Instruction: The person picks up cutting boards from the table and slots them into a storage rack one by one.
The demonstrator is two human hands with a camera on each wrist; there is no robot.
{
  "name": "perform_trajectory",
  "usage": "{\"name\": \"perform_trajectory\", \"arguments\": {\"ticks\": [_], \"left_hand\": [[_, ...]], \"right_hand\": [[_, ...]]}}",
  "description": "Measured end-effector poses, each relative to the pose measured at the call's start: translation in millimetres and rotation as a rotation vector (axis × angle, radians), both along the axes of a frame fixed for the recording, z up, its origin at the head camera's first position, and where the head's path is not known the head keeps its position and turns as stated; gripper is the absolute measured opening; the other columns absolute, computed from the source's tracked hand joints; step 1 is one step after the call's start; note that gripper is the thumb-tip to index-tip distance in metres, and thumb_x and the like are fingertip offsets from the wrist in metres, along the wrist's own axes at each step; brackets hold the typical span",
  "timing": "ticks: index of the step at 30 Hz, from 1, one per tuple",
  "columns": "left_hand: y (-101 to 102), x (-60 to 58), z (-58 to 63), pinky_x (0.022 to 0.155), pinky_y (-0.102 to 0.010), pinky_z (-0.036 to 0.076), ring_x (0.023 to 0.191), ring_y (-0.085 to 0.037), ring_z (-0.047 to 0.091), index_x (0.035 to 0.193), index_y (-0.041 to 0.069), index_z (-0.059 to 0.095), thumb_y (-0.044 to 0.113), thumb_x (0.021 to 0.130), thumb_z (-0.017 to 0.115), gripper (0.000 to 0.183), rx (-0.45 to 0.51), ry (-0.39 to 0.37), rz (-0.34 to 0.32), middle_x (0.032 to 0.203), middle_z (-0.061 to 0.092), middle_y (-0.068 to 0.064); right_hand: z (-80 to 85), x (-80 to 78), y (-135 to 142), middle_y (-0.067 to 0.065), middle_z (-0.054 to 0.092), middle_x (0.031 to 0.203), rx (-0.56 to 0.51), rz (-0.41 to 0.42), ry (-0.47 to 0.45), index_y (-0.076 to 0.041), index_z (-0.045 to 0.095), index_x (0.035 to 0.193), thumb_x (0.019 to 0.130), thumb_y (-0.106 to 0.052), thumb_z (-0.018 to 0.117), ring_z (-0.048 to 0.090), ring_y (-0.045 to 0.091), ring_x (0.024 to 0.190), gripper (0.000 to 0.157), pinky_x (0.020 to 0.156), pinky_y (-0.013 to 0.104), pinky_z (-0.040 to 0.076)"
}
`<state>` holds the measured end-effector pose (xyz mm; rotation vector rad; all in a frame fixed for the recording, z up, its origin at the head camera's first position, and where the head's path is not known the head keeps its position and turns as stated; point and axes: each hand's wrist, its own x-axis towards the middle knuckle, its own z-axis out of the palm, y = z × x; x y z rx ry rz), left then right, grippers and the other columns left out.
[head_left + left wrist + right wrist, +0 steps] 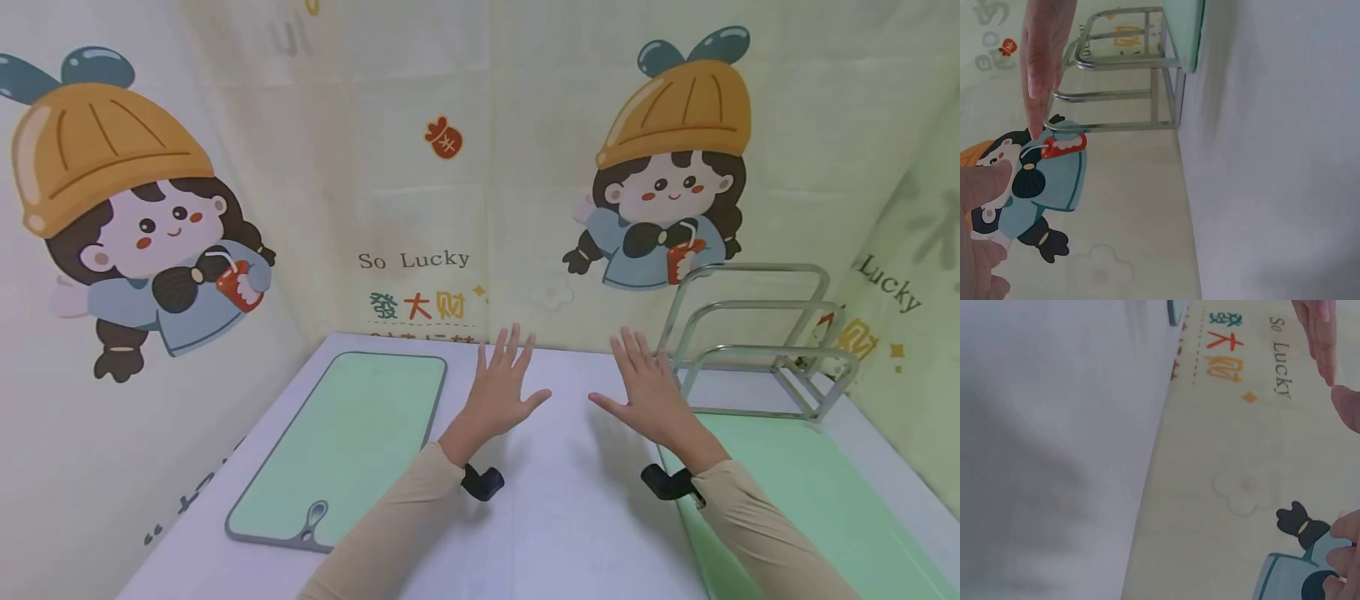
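Observation:
Both hands are raised over the white table, palms down with fingers spread, and neither holds anything. My left hand [498, 387] hovers just right of a pale green cutting board [360, 433] with a grey rim and a teardrop hole. My right hand [648, 392] is beside a metal rack [765, 350] with several upright loops, its fingers overlapping the rack's left side in the head view. In the left wrist view the left thumb [988, 184] shows at the left edge. Part of the right hand [1347, 556] appears at the right edge of the right wrist view.
A larger green board or mat [810, 492] lies at the right, in front of the rack and partly under the right forearm. White tabletop [555, 533] lies between the arms. A printed cloth [525, 183] with cartoon figures hangs behind and at both sides.

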<state>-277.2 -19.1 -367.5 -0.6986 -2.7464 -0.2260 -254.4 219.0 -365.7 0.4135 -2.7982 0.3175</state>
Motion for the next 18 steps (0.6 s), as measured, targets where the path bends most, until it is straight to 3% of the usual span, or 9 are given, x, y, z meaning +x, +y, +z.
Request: {"name": "perform_trajectory", "arguments": {"ticks": [7,18], "left_hand": [[17.6,0.9,-2.8,0.116,-0.058,0.014,0.147,-0.029,0.007,0.152,0.013,0.013,0.054,0.092,0.047,0.08,0.056,0.035,-0.061,0.16,0.005,-0.011],[44.0,3.8,-9.7,0.117,-0.054,0.015,0.148,-0.024,0.007,0.151,0.012,0.013,0.046,0.094,0.048,0.075,0.203,-0.011,-0.118,0.159,0.008,-0.009]], "right_hand": [[-3.2,6.3,18.0,0.024,0.013,0.155,-0.015,-0.007,0.079,0.002,0.017,0.148,0.082,-0.05,0.064,0.011,0.044,0.142,0.096,0.108,0.07,0.013],[-5.1,18.0,49.3,0.027,0.023,0.152,-0.067,-0.01,0.261,0.003,0.019,0.147,0.089,-0.055,0.051,0.017,0.041,0.142,0.088,0.113,0.062,0.013]]}}
